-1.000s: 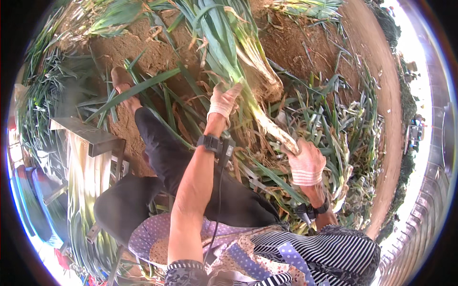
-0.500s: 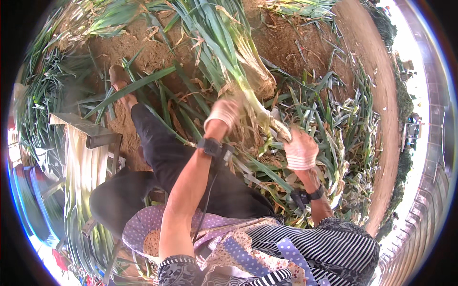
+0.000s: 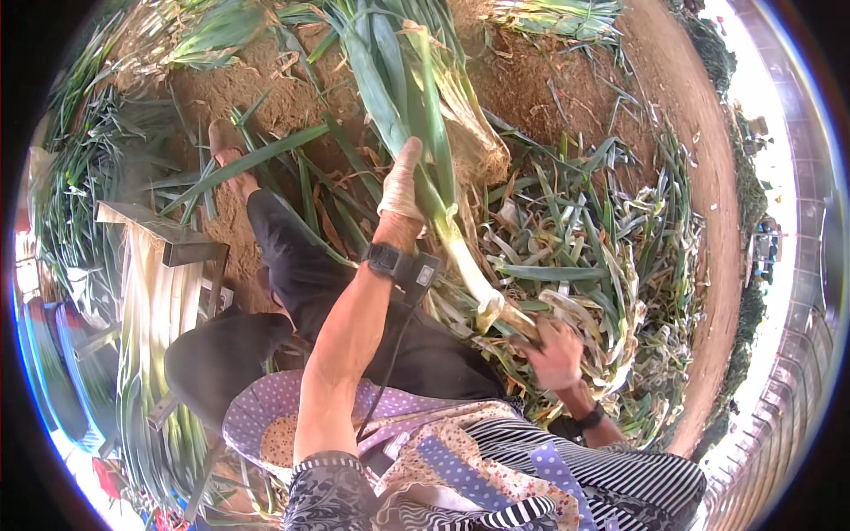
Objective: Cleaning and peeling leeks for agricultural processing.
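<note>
Left hand: the left hand in a pale knit glove (image 3: 403, 188) grasps the long leek with broad blue-green leaves and a white shank (image 3: 461, 258), thumb laid along the stalk.
Right hand: the right hand (image 3: 557, 354) is blurred beside the leek's brownish lower end; whether its fingers are closed on it, I cannot tell.
Leek: it slants between the hands, leaves pointing away from the person, lower end toward the right hand.
Shank risk: a hard pull across the shank could snap it or strip sound layers along with the loose pale sheath flap (image 3: 489, 313).
Tangle risk: the leaves lie against the bunch of leeks with tan fibrous roots (image 3: 475, 133), so a tug could drag both.
Cable risk: the black wrist device with its thin cable (image 3: 384, 258) could snag on a leaf.
Metal frame: the open grey metal frame (image 3: 181, 250) at the left has a row of pale leek shanks (image 3: 158, 305) lying along it; its base is hidden.
Scrap heap: green and straw-coloured leaf scraps (image 3: 580, 234) lie loose on the ground, near the right hand, with no container visible around them.
</note>
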`<state>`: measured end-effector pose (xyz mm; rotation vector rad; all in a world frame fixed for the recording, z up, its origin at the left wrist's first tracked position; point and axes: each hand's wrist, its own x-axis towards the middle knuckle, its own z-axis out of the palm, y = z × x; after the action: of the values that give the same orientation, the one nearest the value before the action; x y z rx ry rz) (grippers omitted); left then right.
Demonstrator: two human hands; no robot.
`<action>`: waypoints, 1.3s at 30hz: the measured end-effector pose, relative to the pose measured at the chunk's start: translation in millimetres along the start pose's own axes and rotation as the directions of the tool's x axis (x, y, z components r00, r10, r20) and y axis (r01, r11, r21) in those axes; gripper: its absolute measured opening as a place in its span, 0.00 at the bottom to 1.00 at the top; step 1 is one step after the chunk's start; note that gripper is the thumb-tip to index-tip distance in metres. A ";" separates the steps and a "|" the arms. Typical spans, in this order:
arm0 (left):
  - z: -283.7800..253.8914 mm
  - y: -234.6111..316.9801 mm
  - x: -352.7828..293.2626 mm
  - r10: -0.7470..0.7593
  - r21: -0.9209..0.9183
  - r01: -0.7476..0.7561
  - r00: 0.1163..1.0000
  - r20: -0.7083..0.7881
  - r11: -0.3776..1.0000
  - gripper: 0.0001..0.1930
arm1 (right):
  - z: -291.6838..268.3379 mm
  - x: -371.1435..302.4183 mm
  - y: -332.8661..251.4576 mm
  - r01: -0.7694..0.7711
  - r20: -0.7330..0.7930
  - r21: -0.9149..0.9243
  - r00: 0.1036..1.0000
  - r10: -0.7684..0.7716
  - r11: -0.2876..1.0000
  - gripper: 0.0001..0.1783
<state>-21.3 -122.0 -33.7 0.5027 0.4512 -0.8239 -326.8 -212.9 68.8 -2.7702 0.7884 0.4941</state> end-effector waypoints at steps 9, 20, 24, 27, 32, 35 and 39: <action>-18.1 46.3 -11.8 0.112 0.083 -0.132 0.970 0.215 0.988 0.29 | -26.8 153.1 -96.3 -0.099 0.545 0.341 0.831 -0.110 0.935 0.46; -32.4 75.7 -12.7 0.301 -0.160 -0.264 0.906 0.298 0.951 0.29 | -5.9 191.2 -101.2 -0.244 0.165 0.905 0.956 -0.243 -0.349 0.15; -44.3 91.1 1.5 0.292 -0.193 -0.234 0.881 0.373 0.953 0.34 | -2.6 105.7 -16.4 0.085 -0.071 0.719 0.996 -0.050 0.690 0.13; -68.0 101.6 7.5 0.193 -0.163 -0.122 0.812 0.551 0.979 0.33 | -4.0 53.9 -6.0 0.098 -0.013 0.330 0.995 -0.099 0.939 0.13; -26.0 81.3 -18.8 0.387 0.051 -0.397 0.912 0.140 0.917 0.32 | 51.0 20.2 81.3 -0.122 0.418 -0.304 0.874 0.247 0.945 0.21; -26.2 106.9 -35.0 0.521 0.124 -0.516 0.854 -0.006 0.847 0.31 | 82.7 -73.1 203.6 0.186 0.225 -0.509 0.971 -0.079 0.841 0.25; -35.7 101.7 -27.2 0.501 0.068 -0.503 0.864 0.048 0.862 0.30 | 50.4 -115.9 307.0 -0.356 0.680 -0.318 0.560 0.473 0.879 0.26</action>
<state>35.2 -26.9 -22.0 0.6463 0.2408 -0.3416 -599.0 -399.1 30.3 -2.0900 1.1884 1.7022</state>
